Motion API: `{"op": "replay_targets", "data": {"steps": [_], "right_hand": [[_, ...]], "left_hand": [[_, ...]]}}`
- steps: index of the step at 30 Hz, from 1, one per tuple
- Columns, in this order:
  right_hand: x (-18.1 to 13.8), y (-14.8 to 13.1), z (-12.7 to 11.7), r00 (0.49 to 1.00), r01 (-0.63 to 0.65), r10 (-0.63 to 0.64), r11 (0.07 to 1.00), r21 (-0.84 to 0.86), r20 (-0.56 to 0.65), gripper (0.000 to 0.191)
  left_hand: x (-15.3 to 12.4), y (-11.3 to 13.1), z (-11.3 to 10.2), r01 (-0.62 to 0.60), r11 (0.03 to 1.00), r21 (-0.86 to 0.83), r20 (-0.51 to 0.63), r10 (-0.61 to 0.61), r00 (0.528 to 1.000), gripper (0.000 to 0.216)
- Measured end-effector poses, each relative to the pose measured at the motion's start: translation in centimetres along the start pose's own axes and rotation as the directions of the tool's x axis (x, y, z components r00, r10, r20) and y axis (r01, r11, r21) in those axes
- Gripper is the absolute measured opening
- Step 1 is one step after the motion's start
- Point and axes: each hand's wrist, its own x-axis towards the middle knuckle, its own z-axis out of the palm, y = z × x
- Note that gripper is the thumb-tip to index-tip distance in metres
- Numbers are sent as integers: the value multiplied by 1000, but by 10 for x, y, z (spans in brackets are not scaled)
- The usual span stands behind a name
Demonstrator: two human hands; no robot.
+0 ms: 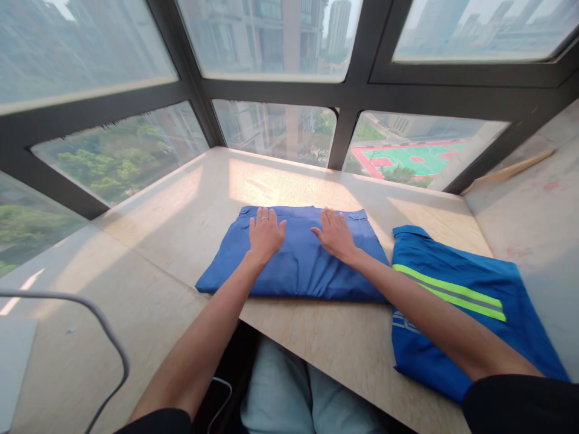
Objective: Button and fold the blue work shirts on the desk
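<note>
A folded blue garment, with a waistband-like far edge and a small buttoned tab near each end, lies flat in front of me. My left hand rests palm down on its far left part, fingers stretched out; a ring shows on one finger. On the far right part, my right hand lies flat too, thumb spread away from the fingers. Neither hand grips the cloth. Under my right forearm is a second folded blue garment with yellow-green and grey stripes.
The garments lie on a pale marble-look window ledge. Dark window frames close off the far side, and a wall bounds the right. A grey cable loops at the left beside a white object. My legs are below the ledge's edge.
</note>
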Motion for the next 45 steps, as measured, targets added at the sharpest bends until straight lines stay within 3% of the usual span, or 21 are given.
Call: {"op": "replay_targets", "data": {"steps": [2,5,8,12,15,19,24,27,32,35,38,42,45], "right_hand": [[-21,-27,-11,985,156,-163,981,116,55,68],[-61,-44,-34,909,374,-402,904,209,113,68],[-97,-31,-54,864,460,-487,867,190,130,84],[-123,3,-60,847,488,-500,866,107,180,82],[-130,20,-51,817,526,-523,848,58,241,61],[-135,36,-48,770,593,-570,805,9,287,40],[-144,64,-67,751,614,-576,789,-23,322,44],[-148,80,-79,742,628,-572,776,-63,350,36],[-151,97,-92,774,608,-548,783,-130,318,25],[-148,87,-98,809,576,-536,805,-142,241,23],[-145,53,-99,833,549,-530,826,-126,157,26],[-144,-2,-82,779,622,-610,781,-56,146,41],[-145,-19,-63,749,659,-642,748,-84,162,31]], "left_hand": [[-26,27,0,-29,993,-118,-43,24,999,62],[-75,46,1,-61,969,-238,-114,35,993,58],[-123,37,-2,-158,959,-233,-133,130,983,56],[-156,0,-3,-351,926,-139,34,359,933,62],[-159,-24,3,-404,912,-75,144,411,900,51],[-155,-36,8,-432,901,-45,183,433,883,46],[-154,-41,5,-450,891,-64,165,454,876,44],[-152,-48,4,-458,884,-93,153,467,871,43],[-152,-60,3,-471,880,-59,145,475,868,43],[-157,-67,0,-500,866,-31,151,498,854,51],[-160,-72,-3,-470,883,-8,122,467,876,59],[-157,-77,-3,-484,875,-12,142,480,865,56],[-151,-83,-2,-510,859,-33,179,508,843,50]]}}
